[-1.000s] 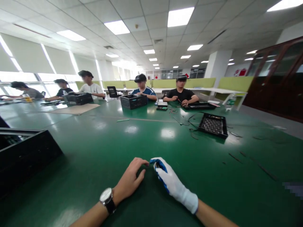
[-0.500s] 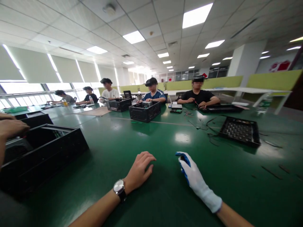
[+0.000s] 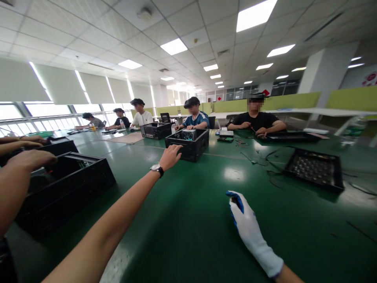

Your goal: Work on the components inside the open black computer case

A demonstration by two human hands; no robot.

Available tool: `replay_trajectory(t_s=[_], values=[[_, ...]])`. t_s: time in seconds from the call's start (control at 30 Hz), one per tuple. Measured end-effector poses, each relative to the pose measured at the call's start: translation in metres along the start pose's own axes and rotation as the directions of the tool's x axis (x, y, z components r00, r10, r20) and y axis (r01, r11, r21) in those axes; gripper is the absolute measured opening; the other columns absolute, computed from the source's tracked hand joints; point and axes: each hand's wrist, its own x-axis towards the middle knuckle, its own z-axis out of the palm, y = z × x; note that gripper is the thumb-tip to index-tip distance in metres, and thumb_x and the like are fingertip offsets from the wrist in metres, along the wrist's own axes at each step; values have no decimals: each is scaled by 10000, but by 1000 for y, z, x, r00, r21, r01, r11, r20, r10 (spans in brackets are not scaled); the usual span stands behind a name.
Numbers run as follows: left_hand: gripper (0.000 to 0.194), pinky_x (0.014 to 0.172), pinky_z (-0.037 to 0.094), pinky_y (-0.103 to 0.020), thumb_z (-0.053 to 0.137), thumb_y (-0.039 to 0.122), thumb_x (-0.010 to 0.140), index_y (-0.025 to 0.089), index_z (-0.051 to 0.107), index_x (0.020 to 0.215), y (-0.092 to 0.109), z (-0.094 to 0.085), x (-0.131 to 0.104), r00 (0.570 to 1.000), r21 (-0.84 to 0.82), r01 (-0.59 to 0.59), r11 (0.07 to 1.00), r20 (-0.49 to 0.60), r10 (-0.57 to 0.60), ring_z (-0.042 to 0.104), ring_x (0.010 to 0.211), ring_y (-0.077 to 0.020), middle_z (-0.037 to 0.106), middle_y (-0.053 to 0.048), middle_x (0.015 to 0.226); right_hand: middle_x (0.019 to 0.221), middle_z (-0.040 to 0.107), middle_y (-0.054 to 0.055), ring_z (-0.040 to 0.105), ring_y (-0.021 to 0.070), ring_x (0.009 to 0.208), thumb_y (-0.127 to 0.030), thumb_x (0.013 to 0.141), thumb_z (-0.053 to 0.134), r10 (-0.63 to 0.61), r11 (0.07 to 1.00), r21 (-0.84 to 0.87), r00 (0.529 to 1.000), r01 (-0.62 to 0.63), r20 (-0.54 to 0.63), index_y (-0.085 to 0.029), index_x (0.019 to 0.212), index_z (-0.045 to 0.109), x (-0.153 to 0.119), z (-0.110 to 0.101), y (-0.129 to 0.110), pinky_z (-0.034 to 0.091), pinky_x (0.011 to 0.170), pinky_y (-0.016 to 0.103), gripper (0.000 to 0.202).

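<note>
My left hand (image 3: 171, 157), bare with a watch (image 3: 157, 169) at the wrist, is stretched far forward with its fingers apart. It is at the near side of a black computer case (image 3: 188, 146) with a power supply in it; whether the fingertips touch the case I cannot tell. My right hand (image 3: 242, 210), in a white glove with blue palm, hovers above the green table (image 3: 188, 220). Its fingers are curled around something small and dark, too hidden to name.
Another black case (image 3: 67, 188) stands at the left, with other people's hands (image 3: 32, 157) over it. A black tray of parts (image 3: 314, 169) and loose cables lie at the right. Several people sit across the table.
My left hand has reached forward from the near table area to the black case. The view has turned slightly left. My right hand keeps the same curled pose.
</note>
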Motion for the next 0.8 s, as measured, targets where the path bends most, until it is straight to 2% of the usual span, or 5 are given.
replay_trajectory(t_s=[0.13, 0.3, 0.57, 0.67, 0.8], values=[[365, 998, 506, -492, 581, 353, 1009, 158, 576, 1318, -30, 24, 34, 955, 113, 213, 970, 186, -231, 582, 1198, -276, 588, -129, 1324, 1080, 693, 108, 654, 306, 960, -607, 843, 468, 39, 998, -47, 998, -37, 50, -200, 1320, 610, 1, 0, -2, 527, 867, 432, 644], [374, 925, 562, -461, 629, 372, 987, 160, 591, 1293, -59, 58, 3, 886, 154, 259, 954, 355, -298, 635, 1103, -246, 609, -110, 1288, 1150, 696, 119, 650, 339, 1033, -640, 862, 429, 60, 993, -107, 996, -53, 67, -224, 1350, 611, 5, 5, 0, 523, 918, 464, 667], [342, 921, 563, -420, 636, 365, 984, 172, 613, 1265, -90, 25, -47, 902, -60, 386, 921, 232, -363, 635, 1102, -241, 610, -110, 1285, 1239, 620, 201, 643, 397, 997, -822, 806, 369, 200, 959, -218, 976, -179, 82, -215, 1513, 428, 8, 8, 4, 563, 754, 521, 933], [342, 912, 568, -435, 632, 365, 987, 170, 607, 1268, -87, 6, -15, 917, -210, 397, 893, 115, -381, 640, 1085, -235, 617, -103, 1270, 1229, 617, 197, 633, 401, 1022, -797, 824, 366, 185, 963, -218, 977, -158, 107, -209, 1506, 431, 7, 7, 4, 559, 782, 535, 903], [372, 841, 590, -372, 547, 338, 1032, 152, 540, 1354, -74, -24, 70, 918, -470, 327, 820, -47, -393, 665, 1010, -201, 623, -116, 1260, 1263, 591, 192, 598, 403, 1119, -738, 860, 361, 164, 968, -206, 983, -144, 87, -182, 1494, 446, 5, 9, 2, 513, 918, 568, 847]])
